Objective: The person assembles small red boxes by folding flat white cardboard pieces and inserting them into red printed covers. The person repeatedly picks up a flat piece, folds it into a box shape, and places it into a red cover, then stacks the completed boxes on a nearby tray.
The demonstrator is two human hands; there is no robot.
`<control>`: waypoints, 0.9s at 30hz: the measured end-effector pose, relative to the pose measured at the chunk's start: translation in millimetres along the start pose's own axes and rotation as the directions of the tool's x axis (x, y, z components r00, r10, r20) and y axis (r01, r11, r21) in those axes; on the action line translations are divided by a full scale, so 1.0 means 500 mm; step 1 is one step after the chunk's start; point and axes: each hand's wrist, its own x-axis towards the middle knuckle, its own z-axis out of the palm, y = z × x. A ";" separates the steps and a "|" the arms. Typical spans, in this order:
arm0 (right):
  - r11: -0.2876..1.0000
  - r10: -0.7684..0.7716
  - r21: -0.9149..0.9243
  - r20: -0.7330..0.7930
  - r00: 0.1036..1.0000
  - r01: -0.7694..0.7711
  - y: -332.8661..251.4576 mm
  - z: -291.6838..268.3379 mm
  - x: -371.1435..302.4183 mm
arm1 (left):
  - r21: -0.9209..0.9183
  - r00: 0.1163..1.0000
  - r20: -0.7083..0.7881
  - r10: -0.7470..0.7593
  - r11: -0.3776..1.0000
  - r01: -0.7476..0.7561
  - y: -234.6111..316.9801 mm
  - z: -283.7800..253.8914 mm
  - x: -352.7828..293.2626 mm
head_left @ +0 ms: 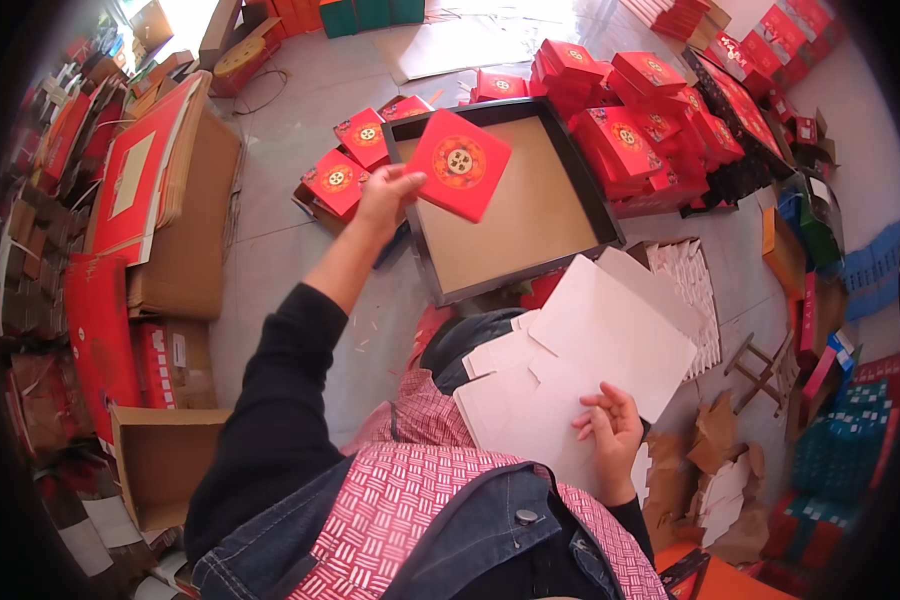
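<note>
With the left hand (385,203) I'm pinching a red square piece (460,165) by its left corner; on my feed it is overlapping the far-left part of a dark-rimmed tray (510,235). I'm holding the right hand (615,440) loosely spread over white card blanks (615,335); I cannot tell whether it is touching them. Red boxes (625,140) are sitting heaped beyond the tray's right side.

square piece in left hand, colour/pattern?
Square piece: red, round orange emblem centred on it. Head view.
</note>
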 end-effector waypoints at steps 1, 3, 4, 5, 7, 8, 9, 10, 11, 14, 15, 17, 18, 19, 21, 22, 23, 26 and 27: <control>1.000 0.024 -0.005 -0.016 1.000 -0.024 -0.009 -0.008 -0.015 | 0.018 0.998 -0.042 0.046 0.999 -0.045 -0.016 -0.022 0.037; 1.000 0.015 0.012 -0.043 0.999 -0.015 0.006 0.014 0.025 | 0.179 0.992 -0.052 0.115 0.978 -0.104 0.035 -0.016 0.131; 1.000 0.021 -0.008 -0.065 0.998 -0.021 -0.002 0.004 0.029 | 0.245 0.988 -0.060 0.139 0.962 -0.121 0.022 0.005 0.163; 0.999 0.034 0.005 -0.073 0.997 -0.034 0.002 0.016 0.027 | 0.348 0.994 0.010 0.112 0.931 -0.108 0.020 -0.001 0.190; 0.998 0.057 0.000 -0.086 0.995 -0.058 0.000 0.026 0.028 | 0.519 0.988 0.147 0.040 0.848 -0.111 0.000 0.008 0.247; 0.998 0.065 -0.004 -0.103 0.993 -0.066 -0.001 0.031 0.027 | 0.523 0.959 0.270 -0.091 0.849 -0.067 -0.014 0.026 0.273; 0.998 0.060 -0.030 -0.113 0.992 -0.064 0.000 0.035 0.027 | 0.618 0.927 0.323 -0.192 0.784 -0.053 -0.041 0.037 0.307; 0.997 0.072 -0.028 -0.113 0.991 -0.076 -0.002 0.037 0.027 | 0.704 0.884 0.361 -0.296 0.708 -0.051 -0.068 0.047 0.338; 0.996 0.085 -0.027 -0.124 0.989 -0.089 -0.005 0.038 0.027 | 0.797 0.868 0.376 -0.323 0.590 -0.125 -0.081 0.072 0.359; 0.993 0.114 -0.020 -0.153 0.982 -0.118 -0.011 0.044 0.027 | 0.931 0.881 0.350 -0.318 0.222 -0.290 -0.139 0.144 0.390; 0.992 0.120 -0.020 -0.148 0.982 -0.125 -0.013 0.045 0.031 | 0.953 0.921 0.301 -0.248 0.122 -0.278 -0.165 0.162 0.375; 0.990 0.132 -0.019 -0.155 0.979 -0.136 -0.019 0.048 0.034 | 0.895 0.903 0.429 -0.031 -0.126 -0.429 -0.205 0.196 0.308; 0.990 0.137 -0.013 -0.164 0.977 -0.142 -0.021 0.052 0.034 | 0.778 0.798 0.598 0.078 -0.296 -0.554 -0.215 0.206 0.255; 0.989 0.142 -0.007 -0.164 0.976 -0.145 -0.021 0.056 0.036 | 0.646 0.691 0.722 -0.029 -0.328 -0.689 -0.229 0.201 0.217; 0.985 0.163 -0.030 -0.173 0.971 -0.170 -0.025 0.059 0.041 | 0.496 0.576 0.804 -0.147 -0.370 -0.786 -0.254 0.176 0.190; 0.982 0.172 -0.044 -0.179 0.969 -0.182 -0.026 0.060 0.043 | 0.494 0.589 0.794 -0.153 -0.403 -0.770 -0.267 0.159 0.191; 0.980 0.180 -0.050 -0.176 0.968 -0.191 -0.027 0.058 0.044 | 0.492 0.600 0.785 -0.154 -0.434 -0.755 -0.269 0.151 0.194; 0.979 0.194 -0.034 -0.175 0.965 -0.203 -0.028 0.063 0.050 | 0.658 0.743 0.670 -0.016 -0.451 -0.603 -0.236 0.100 0.258; 0.977 0.199 -0.046 -0.172 0.965 -0.210 -0.028 0.059 0.052 | 0.609 0.702 0.711 -0.042 -0.463 -0.644 -0.245 0.069 0.305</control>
